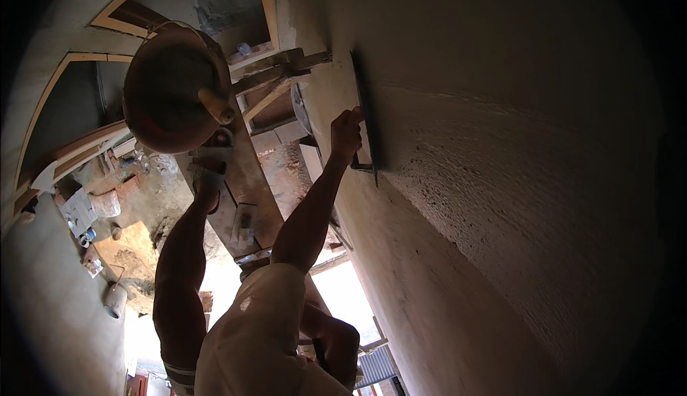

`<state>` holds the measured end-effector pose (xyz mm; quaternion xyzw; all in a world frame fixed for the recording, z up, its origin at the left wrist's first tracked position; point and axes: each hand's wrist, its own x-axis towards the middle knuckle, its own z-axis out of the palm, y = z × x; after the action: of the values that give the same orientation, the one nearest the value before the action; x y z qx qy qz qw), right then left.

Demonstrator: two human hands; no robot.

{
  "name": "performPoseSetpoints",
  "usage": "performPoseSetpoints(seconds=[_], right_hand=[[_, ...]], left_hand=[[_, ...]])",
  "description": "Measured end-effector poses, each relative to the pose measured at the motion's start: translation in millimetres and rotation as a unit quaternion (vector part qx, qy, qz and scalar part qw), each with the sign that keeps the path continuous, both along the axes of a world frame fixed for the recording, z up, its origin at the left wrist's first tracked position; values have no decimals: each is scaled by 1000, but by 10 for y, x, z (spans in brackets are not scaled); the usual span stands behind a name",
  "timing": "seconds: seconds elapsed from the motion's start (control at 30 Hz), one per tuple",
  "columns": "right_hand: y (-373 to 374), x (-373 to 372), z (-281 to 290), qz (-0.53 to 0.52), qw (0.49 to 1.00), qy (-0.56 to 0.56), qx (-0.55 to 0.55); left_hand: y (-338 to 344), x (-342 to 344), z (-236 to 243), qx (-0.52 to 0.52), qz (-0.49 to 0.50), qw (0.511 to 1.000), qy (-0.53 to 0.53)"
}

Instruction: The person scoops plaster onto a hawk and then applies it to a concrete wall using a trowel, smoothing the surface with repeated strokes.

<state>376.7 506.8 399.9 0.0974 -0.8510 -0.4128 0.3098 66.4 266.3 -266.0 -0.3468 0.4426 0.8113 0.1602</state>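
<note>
My right hand is closed round the handle of a plastering trowel. The trowel's long dark blade is seen nearly edge-on, close against the wall on the right; whether all of it touches cannot be told. Beside and below the blade runs a band of rough, ridged plaster, with smoother surface above. My left hand does not show. At the upper left stands a round bucket with a wire handle. A light wooden tool handle sticks out over its rim; the rest of that tool is hard to make out.
Beneath me runs a wooden scaffold plank, with my sandalled foot on it near the bucket. Far below, the floor holds debris and a small bucket. Wood-framed openings lie at the upper left, and crossing timbers beyond.
</note>
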Motion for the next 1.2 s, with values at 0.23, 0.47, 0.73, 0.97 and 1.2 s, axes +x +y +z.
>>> performPoseSetpoints(seconds=[0.23,0.47,0.73,0.97,1.2], right_hand=[[38,272,248,47,998,-37,-19],[57,337,295,89,975,-82,-188],[-146,359,662,54,860,-178,-476],[176,529,857,46,909,-244,-336],[-148,258,770,20,981,-149,-127]], left_hand=[[165,15,2273,-163,-43,980,102],[196,209,4952,-191,-17,954,230],[611,1118,6877,-267,-91,864,416],[527,1612,6992,-94,-93,859,494],[-235,1175,3988,125,63,988,68]])
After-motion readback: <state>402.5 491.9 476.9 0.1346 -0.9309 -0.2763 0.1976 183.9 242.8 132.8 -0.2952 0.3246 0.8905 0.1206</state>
